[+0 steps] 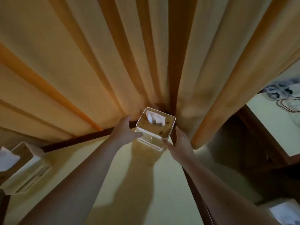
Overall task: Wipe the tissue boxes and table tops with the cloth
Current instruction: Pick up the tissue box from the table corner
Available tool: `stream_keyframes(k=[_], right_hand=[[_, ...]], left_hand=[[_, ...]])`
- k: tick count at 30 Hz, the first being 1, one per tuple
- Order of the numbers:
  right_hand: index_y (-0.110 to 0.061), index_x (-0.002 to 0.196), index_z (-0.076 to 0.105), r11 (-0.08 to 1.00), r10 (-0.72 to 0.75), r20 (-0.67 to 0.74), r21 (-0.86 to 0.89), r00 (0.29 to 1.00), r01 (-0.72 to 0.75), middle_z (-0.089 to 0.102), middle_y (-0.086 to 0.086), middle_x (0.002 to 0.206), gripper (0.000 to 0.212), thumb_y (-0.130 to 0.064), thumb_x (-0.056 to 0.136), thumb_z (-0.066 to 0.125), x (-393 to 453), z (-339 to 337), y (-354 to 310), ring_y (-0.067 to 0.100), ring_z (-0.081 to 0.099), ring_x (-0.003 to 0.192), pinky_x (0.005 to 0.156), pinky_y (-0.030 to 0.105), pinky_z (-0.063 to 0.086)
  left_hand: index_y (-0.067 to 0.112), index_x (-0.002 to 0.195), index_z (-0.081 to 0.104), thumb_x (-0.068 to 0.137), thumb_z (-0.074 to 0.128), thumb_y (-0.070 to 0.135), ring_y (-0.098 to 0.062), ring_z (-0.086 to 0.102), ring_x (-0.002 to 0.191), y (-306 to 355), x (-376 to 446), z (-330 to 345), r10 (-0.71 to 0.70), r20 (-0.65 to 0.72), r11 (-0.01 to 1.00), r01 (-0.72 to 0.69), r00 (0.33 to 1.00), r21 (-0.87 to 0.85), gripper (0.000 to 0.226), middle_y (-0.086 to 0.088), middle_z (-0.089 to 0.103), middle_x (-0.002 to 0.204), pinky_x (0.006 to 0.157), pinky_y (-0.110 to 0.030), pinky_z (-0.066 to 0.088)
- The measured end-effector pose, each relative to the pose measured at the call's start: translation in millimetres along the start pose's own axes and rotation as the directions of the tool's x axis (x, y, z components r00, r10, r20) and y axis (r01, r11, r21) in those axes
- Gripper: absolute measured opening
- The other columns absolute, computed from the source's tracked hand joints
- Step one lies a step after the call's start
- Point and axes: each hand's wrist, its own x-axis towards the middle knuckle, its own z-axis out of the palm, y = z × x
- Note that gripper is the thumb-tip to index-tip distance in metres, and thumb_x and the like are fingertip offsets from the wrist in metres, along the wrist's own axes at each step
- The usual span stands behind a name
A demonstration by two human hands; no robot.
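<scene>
A white tissue box with a wooden lid and a tissue sticking out stands at the far corner of a pale table top, close against the curtain. My left hand lies against the box's left side with the fingers straight. On the box's right side is my right hand, also with straight fingers, the thumb touching its lower edge. A second white tissue box stands at the table's left edge. No cloth is in view.
Heavy orange curtains hang just behind the table. A dark wooden rim borders the table top. To the right stands another pale table with cables on it, beyond a dark gap. A white object sits at the bottom right.
</scene>
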Motion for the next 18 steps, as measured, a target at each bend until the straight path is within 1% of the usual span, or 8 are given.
stream_keyframes(k=[2, 4, 5, 7, 10, 13, 16, 18], right_hand=[[-0.021, 0.166, 0.027, 1.0, 0.008, -0.007, -0.022, 1.0, -0.008, 0.048, 0.002, 0.157, 0.093, -0.06, 0.093, 0.07, 13, 4, 3, 0.025, 0.045, 0.146, 0.117, 0.041, 0.042], [-0.022, 0.164, 0.031, 0.998, 0.034, 0.007, -0.046, 0.999, -0.033, 0.053, 0.004, 0.151, 0.091, -0.063, 0.092, 0.07, 20, 9, 7, 0.026, 0.049, 0.14, 0.114, 0.044, 0.047], [-0.024, 0.163, 0.036, 0.998, 0.037, 0.004, -0.05, 0.999, -0.037, 0.057, 0.004, 0.147, 0.088, -0.063, 0.092, 0.069, 24, 14, 10, 0.026, 0.052, 0.137, 0.111, 0.044, 0.049], [-0.026, 0.157, 0.044, 0.999, 0.043, -0.005, -0.018, 0.999, -0.043, 0.063, 0.001, 0.139, 0.078, -0.06, 0.093, 0.07, 29, 23, 15, 0.023, 0.058, 0.13, 0.105, 0.041, 0.054], [-0.029, 0.149, 0.053, 0.999, 0.037, -0.035, 0.037, 0.999, -0.035, 0.07, -0.006, 0.126, 0.067, -0.06, 0.092, 0.071, 35, 34, 22, 0.017, 0.065, 0.118, 0.095, 0.038, 0.059], [-0.03, 0.142, 0.057, 0.999, 0.007, -0.05, 0.036, 0.999, -0.005, 0.072, -0.009, 0.115, 0.069, -0.071, 0.087, 0.065, 33, 39, 28, 0.019, 0.068, 0.109, 0.089, 0.039, 0.06], [-0.032, 0.147, 0.054, 0.999, -0.037, -0.062, 0.016, 0.997, 0.038, 0.069, -0.007, 0.126, 0.072, -0.068, 0.087, 0.068, 18, 38, 27, 0.021, 0.063, 0.118, 0.095, 0.044, 0.059], [-0.035, 0.152, 0.05, 0.997, -0.062, -0.049, 0.041, 0.997, 0.064, 0.066, -0.009, 0.131, 0.074, -0.066, 0.088, 0.07, 1, 37, 24, 0.019, 0.06, 0.123, 0.098, 0.046, 0.058]], left_hand=[[0.023, 0.16, 0.031, 0.074, 0.092, 0.028, -0.021, 0.039, 0.146, 6, 12, 5, 0.025, 0.037, 0.999, -0.026, 0.999, 0.042, 0.106, 0.001, 0.036, 0.16, 0.111, -0.035, 0.042], [0.032, 0.156, 0.038, 0.07, 0.093, 0.021, -0.019, 0.051, 0.133, 6, 23, 12, 0.012, 0.092, 1.0, -0.013, 0.996, 0.014, 0.103, 0.005, 0.049, 0.145, 0.088, -0.025, 0.051], [0.035, 0.152, 0.044, 0.069, 0.093, 0.018, -0.018, 0.057, 0.124, 4, 29, 17, 0.014, 0.1, 1.0, -0.014, 0.995, 0.001, 0.097, 0.008, 0.055, 0.135, 0.075, -0.02, 0.051], [0.033, 0.139, 0.057, 0.067, 0.092, 0.014, -0.015, 0.065, 0.108, -4, 40, 22, 0.019, 0.1, 1.0, -0.018, 0.995, -0.003, 0.082, 0.009, 0.065, 0.12, 0.065, -0.018, 0.048], [0.027, 0.124, 0.069, 0.065, 0.095, 0.016, -0.011, 0.07, 0.1, -13, 50, 26, 0.06, 0.027, 0.998, -0.06, 0.998, -0.024, 0.065, 0.011, 0.073, 0.105, 0.074, -0.021, 0.05], [0.025, 0.124, 0.07, 0.062, 0.099, 0.018, -0.008, 0.068, 0.102, -20, 46, 31, 0.108, -0.029, 0.993, -0.109, 0.994, -0.047, 0.069, 0.013, 0.073, 0.108, 0.082, -0.022, 0.047], [0.023, 0.128, 0.067, 0.06, 0.1, 0.019, -0.005, 0.062, 0.107, -27, 24, 29, 0.131, -0.098, 0.987, -0.139, 0.986, -0.076, 0.075, 0.015, 0.067, 0.112, 0.088, -0.023, 0.044], [0.026, 0.128, 0.067, 0.058, 0.101, 0.024, -0.007, 0.061, 0.112, -40, 3, 26, 0.164, -0.175, 0.981, -0.178, 0.971, -0.071, 0.078, 0.013, 0.068, 0.116, 0.095, -0.028, 0.048]])
